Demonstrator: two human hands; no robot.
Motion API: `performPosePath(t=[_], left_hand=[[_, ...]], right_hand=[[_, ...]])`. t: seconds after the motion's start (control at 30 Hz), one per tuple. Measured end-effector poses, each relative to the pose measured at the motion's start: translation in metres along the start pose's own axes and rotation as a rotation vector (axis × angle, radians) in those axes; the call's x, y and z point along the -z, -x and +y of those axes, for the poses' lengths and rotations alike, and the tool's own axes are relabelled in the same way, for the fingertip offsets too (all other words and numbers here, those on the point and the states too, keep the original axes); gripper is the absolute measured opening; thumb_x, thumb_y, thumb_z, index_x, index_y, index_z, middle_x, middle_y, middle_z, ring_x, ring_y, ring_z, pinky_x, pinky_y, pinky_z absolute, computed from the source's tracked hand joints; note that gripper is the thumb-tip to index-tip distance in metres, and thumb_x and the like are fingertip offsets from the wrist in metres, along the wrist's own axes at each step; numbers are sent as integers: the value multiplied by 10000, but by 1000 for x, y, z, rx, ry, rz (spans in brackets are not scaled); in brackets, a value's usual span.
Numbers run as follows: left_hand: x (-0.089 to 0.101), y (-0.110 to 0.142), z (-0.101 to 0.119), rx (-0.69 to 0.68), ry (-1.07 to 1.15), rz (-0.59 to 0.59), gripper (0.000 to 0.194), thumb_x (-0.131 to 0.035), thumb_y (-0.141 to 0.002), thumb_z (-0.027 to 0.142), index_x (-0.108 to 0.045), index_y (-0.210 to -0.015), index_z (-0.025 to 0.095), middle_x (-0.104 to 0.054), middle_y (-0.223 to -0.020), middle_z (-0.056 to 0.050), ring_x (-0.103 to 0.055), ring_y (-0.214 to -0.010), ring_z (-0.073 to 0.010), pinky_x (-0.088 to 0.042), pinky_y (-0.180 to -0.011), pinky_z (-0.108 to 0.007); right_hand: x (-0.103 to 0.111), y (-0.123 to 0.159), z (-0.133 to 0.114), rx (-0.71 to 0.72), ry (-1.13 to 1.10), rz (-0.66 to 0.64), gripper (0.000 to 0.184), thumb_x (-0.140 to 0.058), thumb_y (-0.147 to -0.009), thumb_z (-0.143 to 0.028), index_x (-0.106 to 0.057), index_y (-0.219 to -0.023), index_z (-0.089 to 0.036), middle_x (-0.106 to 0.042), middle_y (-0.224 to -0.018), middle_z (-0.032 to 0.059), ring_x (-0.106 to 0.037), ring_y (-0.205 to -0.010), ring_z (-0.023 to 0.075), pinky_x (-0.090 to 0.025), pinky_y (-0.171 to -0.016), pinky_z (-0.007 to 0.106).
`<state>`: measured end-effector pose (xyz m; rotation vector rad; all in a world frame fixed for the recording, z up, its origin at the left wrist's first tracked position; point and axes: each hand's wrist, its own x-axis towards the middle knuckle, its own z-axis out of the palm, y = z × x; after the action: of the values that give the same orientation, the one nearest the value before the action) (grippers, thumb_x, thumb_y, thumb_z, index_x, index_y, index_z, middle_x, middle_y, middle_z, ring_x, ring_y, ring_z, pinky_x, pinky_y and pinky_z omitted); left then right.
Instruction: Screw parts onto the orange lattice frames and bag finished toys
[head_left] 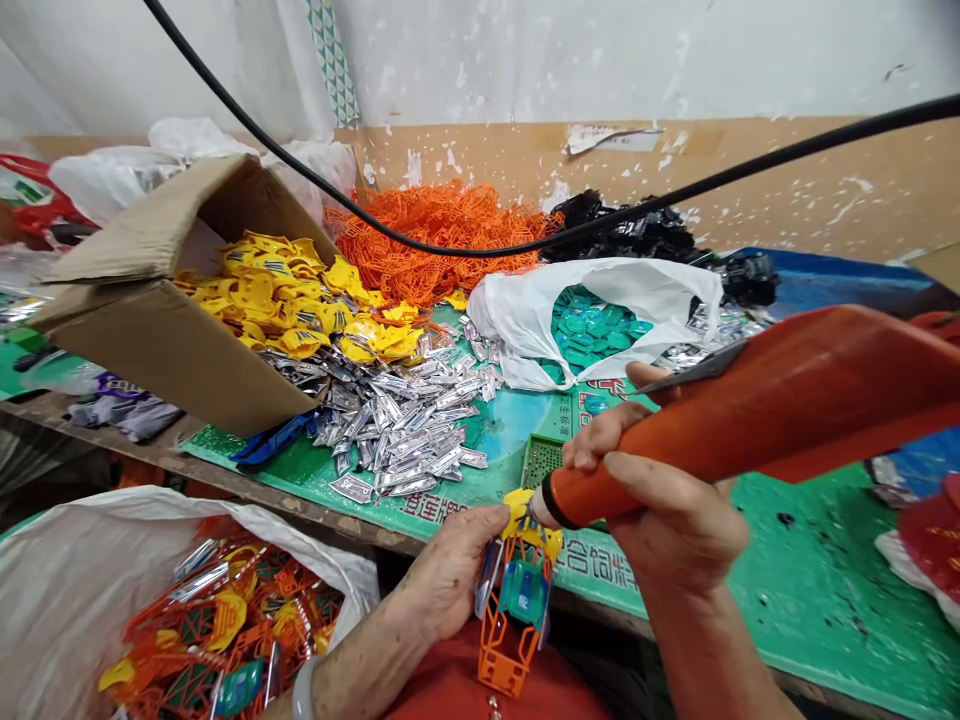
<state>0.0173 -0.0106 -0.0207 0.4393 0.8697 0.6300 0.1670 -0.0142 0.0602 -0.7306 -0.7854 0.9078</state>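
Observation:
My left hand [450,560] is closed around a toy vehicle assembly [517,610], its thumb near the yellow front piece. This assembly has an orange lattice frame, a teal centre piece and silvery sides. My right hand [667,490] grips a bulky orange electric screwdriver [697,405] with a black collar and a pale nose. The nose rests on or right against the yellow piece; its very tip is hidden. A green perforated tray [541,460] lies just behind the tool's nose, partly covered.
Silver parts [412,425] heap before a tipped cardboard box [172,340] of yellow parts [285,290]. Orange frames [450,235], black parts [630,225] and a white bag [510,310] of teal pieces stand behind. Lower left, a sack [45,580] holds assemblies. A black cable [450,248] crosses overhead.

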Motion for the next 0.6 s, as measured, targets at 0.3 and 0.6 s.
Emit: performPosePath(t=[0.3,0.6], left_hand=[[-4,2,2,-18,-19,-5,292,-807,-623,339,-727,-779,105,-682,-705,-52,-579,-618,-142,-465,-584,-242],[-5,3,-1,-22,-18,51,335,-860,-549,351,-699,-685,91,-635,-573,-20,-533,-460,-95,-443,-468,-208]], right_hand=[[2,1,3,-29,18,2,511,-713,-628,-155,-589,-1108,-279,-617,-686,-47,-577,-573,131,-489,-574,305],[6,11,10,-34,128,-28,557,-719,-656,-164,-525,-1163,-291,-609,-726,-48,-565,-635,149,-483,-639,348]])
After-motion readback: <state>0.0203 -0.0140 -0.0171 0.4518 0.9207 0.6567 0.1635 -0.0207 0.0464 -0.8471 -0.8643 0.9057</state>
